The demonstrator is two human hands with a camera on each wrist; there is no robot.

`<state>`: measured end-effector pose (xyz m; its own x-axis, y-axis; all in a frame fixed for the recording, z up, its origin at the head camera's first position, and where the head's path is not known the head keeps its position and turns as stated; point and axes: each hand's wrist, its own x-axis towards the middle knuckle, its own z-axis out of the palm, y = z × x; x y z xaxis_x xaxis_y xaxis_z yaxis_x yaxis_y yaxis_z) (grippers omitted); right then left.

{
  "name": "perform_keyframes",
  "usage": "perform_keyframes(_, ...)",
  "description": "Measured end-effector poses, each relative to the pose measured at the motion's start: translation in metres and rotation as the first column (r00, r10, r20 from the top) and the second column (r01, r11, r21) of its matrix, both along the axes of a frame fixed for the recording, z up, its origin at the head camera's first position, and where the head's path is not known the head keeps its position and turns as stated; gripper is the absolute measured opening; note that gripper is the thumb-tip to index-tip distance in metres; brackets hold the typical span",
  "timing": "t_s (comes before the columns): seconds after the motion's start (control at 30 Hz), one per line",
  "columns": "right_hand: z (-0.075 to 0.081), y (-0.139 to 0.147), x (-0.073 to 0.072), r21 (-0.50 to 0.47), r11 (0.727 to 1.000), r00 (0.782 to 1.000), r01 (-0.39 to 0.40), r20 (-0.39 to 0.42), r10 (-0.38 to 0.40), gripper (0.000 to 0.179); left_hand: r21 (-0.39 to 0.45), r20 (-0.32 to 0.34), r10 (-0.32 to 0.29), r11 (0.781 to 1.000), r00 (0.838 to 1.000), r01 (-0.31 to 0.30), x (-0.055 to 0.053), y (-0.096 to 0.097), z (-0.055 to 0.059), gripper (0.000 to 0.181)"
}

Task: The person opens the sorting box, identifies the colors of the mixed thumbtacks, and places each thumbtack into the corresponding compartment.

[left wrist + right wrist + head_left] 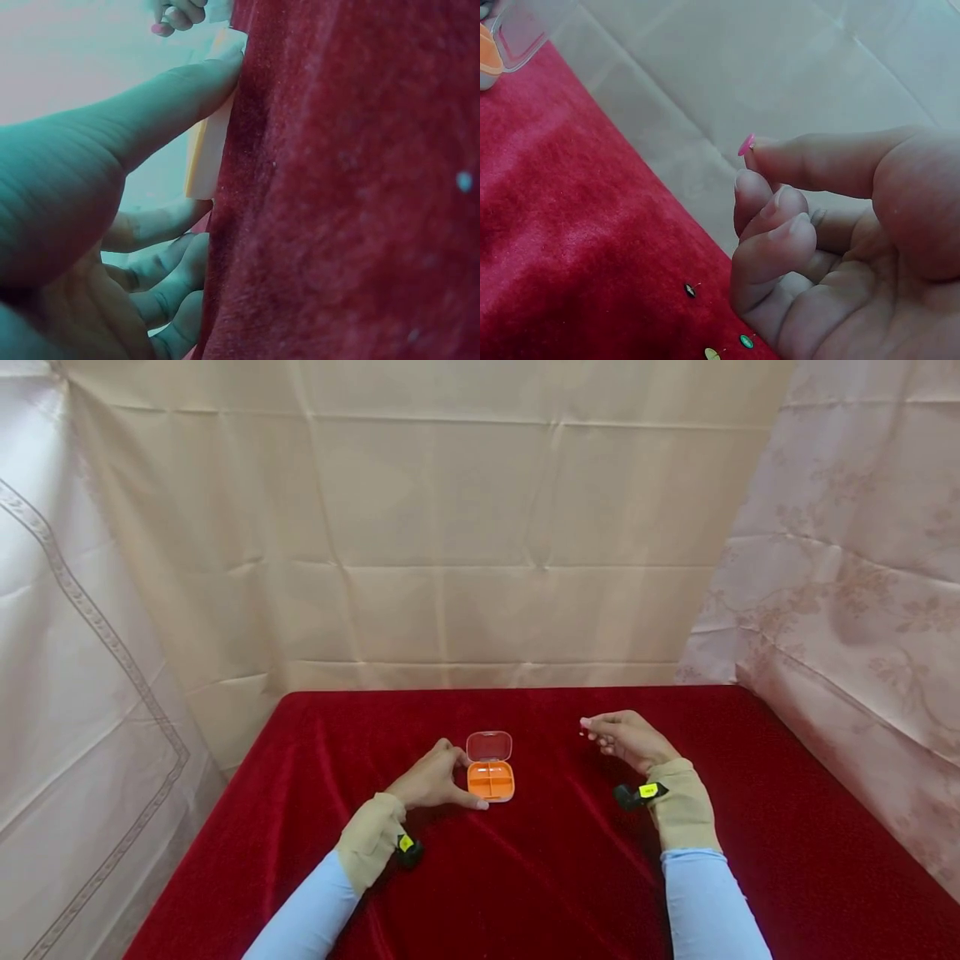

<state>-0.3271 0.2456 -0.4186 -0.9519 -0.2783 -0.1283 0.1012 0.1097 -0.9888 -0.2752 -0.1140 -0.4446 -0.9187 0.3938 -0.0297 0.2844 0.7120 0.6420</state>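
A small orange pill box with several compartments lies on the red cloth, its clear lid raised at the back. My left hand grips this box from the left, thumb along the front edge and index finger at the far side. In the left wrist view, the thumb presses the pale side wall of the box. To the right of the box and off the cloth, my right hand pinches a pink thumbtack between thumb and index finger; the other fingers are curled.
Under the right hand, a black thumbtack, a green thumbtack and a yellow thumbtack lie on the red cloth. A beige curtain hangs behind the table, with patterned drapes at both sides.
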Motion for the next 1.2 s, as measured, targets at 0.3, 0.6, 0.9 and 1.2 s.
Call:
perform_keyframes(0.3,0.001,-0.003,-0.003,-0.002,1.000,0.999,0.025,-0.035,-0.025,0.012,0.035,-0.028,0.006,0.999,1.000,-0.005,0.002,0.000,-0.002,0.070)
perform_keyframes(0.6,0.002,-0.004,-0.003,0.019,1.000,0.997,0.007,-0.073,-0.006,0.012,0.031,-0.037,0.006,1.000,0.999,-0.005,0.000,0.000,-0.004,0.063)
perform_keyframes(0.9,0.001,-0.010,-0.002,0.080,0.997,0.995,-0.013,-0.094,0.020,0.012,0.026,-0.011,0.010,1.000,1.000,-0.010,0.000,0.000,-0.003,0.064)
perform_keyframes(1.2,0.001,-0.014,-0.003,0.074,0.997,0.996,-0.037,-0.082,0.043,0.015,0.007,-0.013,-0.006,1.000,1.000,0.006,0.000,0.000,-0.002,0.065)
